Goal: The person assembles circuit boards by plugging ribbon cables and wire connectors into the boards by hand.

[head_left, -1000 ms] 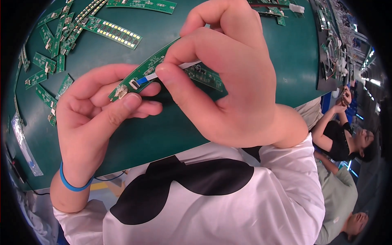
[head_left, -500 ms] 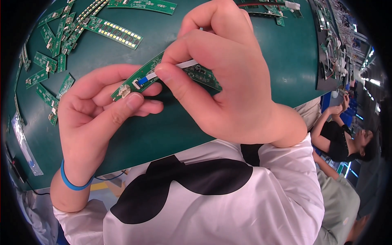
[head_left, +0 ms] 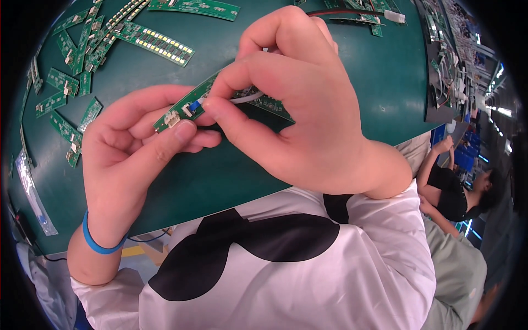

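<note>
Nearer the board's socket [head_left: 187, 110] than half a second ago, the right hand [head_left: 308, 104] has slid down, and the cable [head_left: 247, 99], straight then, now curves. Less of its blue tab [head_left: 196, 105] shows, so the pinch sits almost against the socket; that suggests pressure along the cable, though whether its end is seated cannot be told.

Over the table [head_left: 220, 173], the board [head_left: 198, 93] is held up by the left hand [head_left: 124, 143], fingers and thumb gripping its near end. Right thumb and forefinger pinch the cable beside the tab. Lengthwise, the board slants from that near-left end up and away to the right; the tab points back toward the near end. Loose boards [head_left: 64, 82] lie left of the board.
</note>
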### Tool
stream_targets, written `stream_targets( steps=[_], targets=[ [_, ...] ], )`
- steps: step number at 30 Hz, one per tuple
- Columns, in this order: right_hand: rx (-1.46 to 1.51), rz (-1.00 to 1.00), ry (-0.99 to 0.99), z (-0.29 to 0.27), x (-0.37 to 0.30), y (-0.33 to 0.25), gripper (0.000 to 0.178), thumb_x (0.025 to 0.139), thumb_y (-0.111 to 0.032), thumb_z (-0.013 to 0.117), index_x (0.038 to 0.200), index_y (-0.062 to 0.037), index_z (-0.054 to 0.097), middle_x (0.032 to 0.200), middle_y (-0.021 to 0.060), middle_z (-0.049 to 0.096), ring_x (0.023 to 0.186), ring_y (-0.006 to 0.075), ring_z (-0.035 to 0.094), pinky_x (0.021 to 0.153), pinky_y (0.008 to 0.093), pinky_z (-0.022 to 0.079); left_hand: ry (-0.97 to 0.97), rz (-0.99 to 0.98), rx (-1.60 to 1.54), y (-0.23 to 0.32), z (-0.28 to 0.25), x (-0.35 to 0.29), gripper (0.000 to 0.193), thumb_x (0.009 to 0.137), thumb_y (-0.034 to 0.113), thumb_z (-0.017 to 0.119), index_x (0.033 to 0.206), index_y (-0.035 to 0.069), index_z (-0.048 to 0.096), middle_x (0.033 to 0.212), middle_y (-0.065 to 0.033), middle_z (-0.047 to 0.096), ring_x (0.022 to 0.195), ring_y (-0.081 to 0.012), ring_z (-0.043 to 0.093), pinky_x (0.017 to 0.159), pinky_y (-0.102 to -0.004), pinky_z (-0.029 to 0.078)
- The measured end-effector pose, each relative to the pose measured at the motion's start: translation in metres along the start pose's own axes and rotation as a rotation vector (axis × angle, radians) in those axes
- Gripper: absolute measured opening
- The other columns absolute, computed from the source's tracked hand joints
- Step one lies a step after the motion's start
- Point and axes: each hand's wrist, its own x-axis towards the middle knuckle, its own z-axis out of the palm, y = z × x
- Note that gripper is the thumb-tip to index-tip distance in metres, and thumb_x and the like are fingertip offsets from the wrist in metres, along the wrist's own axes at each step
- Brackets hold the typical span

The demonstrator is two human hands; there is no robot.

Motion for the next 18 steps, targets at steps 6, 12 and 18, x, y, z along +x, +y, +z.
stream_targets(
  steps=[6,12,18],
  targets=[
    [-0.013,0.011,-0.038,0.0,0.0,0.004,0.012,0.065,-0.008,0.07,0.066,-0.0104,0.059,0.086,0.0028,0.046,0.085,0.0227,0.041,0.073,0.0343,0.028,-0.008,0.009,0.013,-0.001,0.0,0.001,0.032,0.087,0.0,0.054,0.117,-0.008,0.049,0.099,-0.0142,0.065,0.083,-0.0175,0.065,0.078,-0.027,0.052],
    [-0.117,0.041,-0.115,0.001,-0.001,0.005,0.013,0.065,-0.009,0.071,0.068,-0.01,0.059,0.085,0.0036,0.047,0.086,0.0229,0.042,0.074,0.0338,0.029,-0.014,0.041,0.093,-0.002,0.0,0.0,0.032,0.087,-0.001,0.053,0.118,-0.008,0.05,0.098,-0.0145,0.064,0.084,-0.0178,0.065,0.079,-0.0272,0.052],
    [-0.138,0.174,-0.1,-0.004,0.002,-0.005,0.018,0.068,-0.012,0.072,0.08,-0.0073,0.059,0.084,0.0067,0.049,0.089,0.0264,0.044,0.078,0.0355,0.032,-0.043,0.062,0.13,0.001,-0.001,0.001,0.03,0.087,-0.002,0.051,0.117,-0.008,0.051,0.095,-0.015,0.065,0.084,-0.0179,0.066,0.079,-0.0267,0.052]
  ],
)
